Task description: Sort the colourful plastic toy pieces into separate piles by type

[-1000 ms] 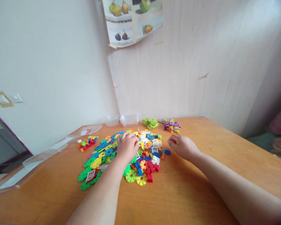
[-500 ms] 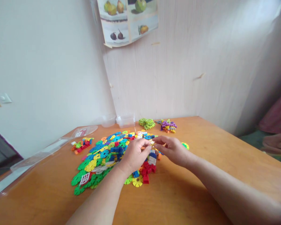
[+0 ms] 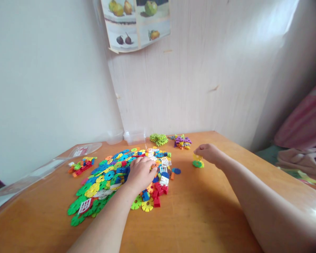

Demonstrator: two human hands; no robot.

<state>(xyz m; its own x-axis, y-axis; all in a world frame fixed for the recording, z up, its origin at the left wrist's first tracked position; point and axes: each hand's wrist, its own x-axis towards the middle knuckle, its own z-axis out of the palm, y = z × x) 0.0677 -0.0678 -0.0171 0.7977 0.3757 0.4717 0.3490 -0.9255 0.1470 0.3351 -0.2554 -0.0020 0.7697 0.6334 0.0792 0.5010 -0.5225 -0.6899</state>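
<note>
A wide pile of coloured plastic discs and small bricks (image 3: 107, 175) lies on the wooden table (image 3: 200, 218). My left hand (image 3: 140, 172) rests palm down on the pile's right part, fingers stretched over the white window pieces (image 3: 164, 162). My right hand (image 3: 209, 153) is off to the right of the pile, with its fingers curled round a small yellow piece (image 3: 196, 157). That piece sits just above a green disc (image 3: 198, 164) lying alone on the table.
At the back stand two clear tubs (image 3: 133, 136), a lime-green heap (image 3: 158, 139) and a purple mixed heap (image 3: 182, 141). A small red and orange heap (image 3: 81, 165) and a clear lid (image 3: 42, 168) lie on the left. Pink cloth (image 3: 302, 126) is beyond the table's right edge.
Half a second ago both hands met over the pile's right side. Since then my right hand has moved right to the lone green disc, and my left hand has settled back on the pile.
</note>
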